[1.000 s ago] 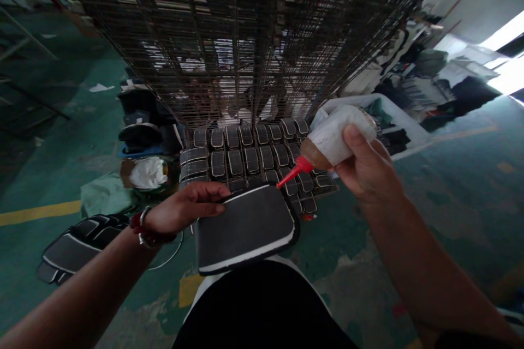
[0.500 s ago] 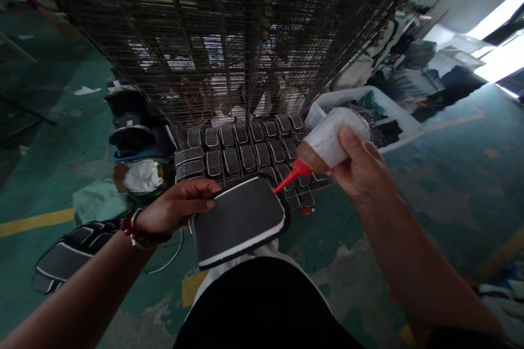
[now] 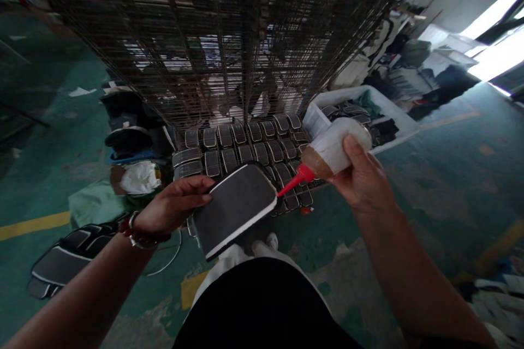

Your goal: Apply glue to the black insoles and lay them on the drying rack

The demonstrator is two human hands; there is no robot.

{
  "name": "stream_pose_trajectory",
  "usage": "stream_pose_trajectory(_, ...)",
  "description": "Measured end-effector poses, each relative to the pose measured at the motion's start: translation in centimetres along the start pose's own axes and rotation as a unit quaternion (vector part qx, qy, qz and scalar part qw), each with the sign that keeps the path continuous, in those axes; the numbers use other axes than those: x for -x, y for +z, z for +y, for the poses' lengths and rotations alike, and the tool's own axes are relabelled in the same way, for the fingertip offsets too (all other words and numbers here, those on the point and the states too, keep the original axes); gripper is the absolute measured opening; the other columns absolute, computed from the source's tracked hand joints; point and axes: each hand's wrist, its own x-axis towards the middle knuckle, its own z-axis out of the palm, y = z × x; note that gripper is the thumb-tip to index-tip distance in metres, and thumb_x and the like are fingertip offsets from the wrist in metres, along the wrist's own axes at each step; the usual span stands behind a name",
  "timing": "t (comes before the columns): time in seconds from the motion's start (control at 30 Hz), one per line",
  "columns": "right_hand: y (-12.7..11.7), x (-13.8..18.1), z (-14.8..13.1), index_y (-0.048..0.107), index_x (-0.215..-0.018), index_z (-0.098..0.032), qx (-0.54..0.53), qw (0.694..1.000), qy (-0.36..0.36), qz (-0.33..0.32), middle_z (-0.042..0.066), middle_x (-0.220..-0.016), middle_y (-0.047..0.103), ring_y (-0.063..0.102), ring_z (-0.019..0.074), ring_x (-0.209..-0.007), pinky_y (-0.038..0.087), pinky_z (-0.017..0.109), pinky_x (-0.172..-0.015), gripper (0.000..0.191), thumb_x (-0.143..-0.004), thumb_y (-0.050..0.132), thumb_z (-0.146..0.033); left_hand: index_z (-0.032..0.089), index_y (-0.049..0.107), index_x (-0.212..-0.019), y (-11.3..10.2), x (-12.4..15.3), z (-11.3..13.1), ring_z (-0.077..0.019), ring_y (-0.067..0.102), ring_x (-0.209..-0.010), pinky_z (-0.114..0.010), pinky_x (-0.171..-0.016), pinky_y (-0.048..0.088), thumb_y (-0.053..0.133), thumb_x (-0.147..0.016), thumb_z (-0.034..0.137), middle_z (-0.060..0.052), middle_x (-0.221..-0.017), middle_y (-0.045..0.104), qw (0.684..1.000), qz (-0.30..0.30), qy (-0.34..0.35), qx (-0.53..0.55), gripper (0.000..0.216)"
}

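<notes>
A flat dark grey panel, rounded at one end and with a white line along its edges, is pinched at its left side by my left hand. My right hand is wrapped around a squeeze bottle with a pale wrapping, brown shoulder and red nozzle. The bottle is tilted down to the left. Its nozzle tip is at the right edge of the panel, by the white line; whether it touches I cannot tell. Several small dark panels with pale edges lie in rows on the wire rack beyond.
A tall wire rack rises ahead. To its right stands a white bin with dark pieces inside. On the left floor are dark stacked pieces, a green bag and a pile of larger panels.
The panel has turned so that its rounded end points further up, and it has shifted slightly. The nozzle tip has moved along the panel's right edge toward the lower corner.
</notes>
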Motion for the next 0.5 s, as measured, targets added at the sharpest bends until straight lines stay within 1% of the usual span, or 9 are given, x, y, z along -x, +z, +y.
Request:
stream_pose_trajectory(0.1,-0.1,0.0,0.4,0.072,-0.093,-0.023,-0.025,1.000,0.002,0.018,0.000,-0.076,0.066,0.062,0.0164,-0.062,0.048,0.024,-0.041,0.046,-0.072,0.091,-0.059,0.015,0.082,-0.083,0.3,-0.1,-0.4,-0.0125,0.068,-0.059,-0.019,-0.057,0.056,0.097,-0.066,0.027,-0.003,-0.074,0.076,1.000,0.015,0.008,0.004,0.026)
stream_pose_trajectory(0.23,0.1,-0.3,1.0,0.072,-0.093,-0.024,-0.056,0.997,-0.020,0.046,-0.001,-0.081,0.069,0.064,0.0151,-0.064,0.051,0.024,-0.045,0.042,-0.073,0.091,-0.055,0.015,0.081,-0.081,0.9,-0.2,-1.2,-0.0136,0.070,-0.062,-0.020,-0.060,0.058,0.098,-0.066,0.028,-0.005,-0.075,0.077,0.999,0.026,0.020,0.008,0.026)
stream_pose_trajectory(0.37,0.1,-0.4,1.7,0.071,-0.096,-0.022,-0.067,0.994,-0.049,0.076,0.000,-0.086,0.071,0.066,0.0165,-0.068,0.049,0.023,-0.043,0.043,-0.074,0.091,-0.053,0.016,0.081,-0.081,1.7,0.0,-1.6,-0.0144,0.071,-0.062,-0.021,-0.059,0.059,0.099,-0.064,0.028,-0.004,-0.075,0.078,0.999,0.036,0.017,0.035,0.027)
stream_pose_trajectory(0.5,-0.1,0.0,2.0,0.070,-0.097,-0.021,-0.061,0.994,-0.036,0.085,0.000,-0.085,0.069,0.065,0.0165,-0.065,0.047,0.023,-0.041,0.045,-0.073,0.091,-0.053,0.015,0.081,-0.080,2.2,0.1,-1.8,-0.0153,0.072,-0.060,-0.022,-0.058,0.060,0.100,-0.061,0.028,-0.005,-0.073,0.078,0.998,0.038,0.004,0.052,0.030)
